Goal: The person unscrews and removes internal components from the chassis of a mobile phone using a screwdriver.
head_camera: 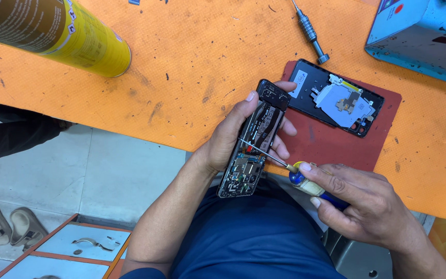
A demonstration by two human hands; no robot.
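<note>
My left hand (231, 137) grips an opened phone (253, 139) with its back off, circuit board and battery exposed, held over the table's near edge. My right hand (365, 204) holds a small screwdriver (305, 181) with a yellow and blue handle. Its thin shaft reaches left and the tip rests on the phone's board near the middle. The phone's removed back cover (336, 98) lies inside-up on a dark red mat (336, 137) just beyond my hands.
An orange table (192, 67) carries a yellow spray can (52, 31) lying at the far left, a metal screwdriver (309, 31) at the back and a blue box (424, 36) at the far right. Below left are sandals (6, 222) and an open drawer (78, 248). Another person's dark sleeve (11, 132) enters at left.
</note>
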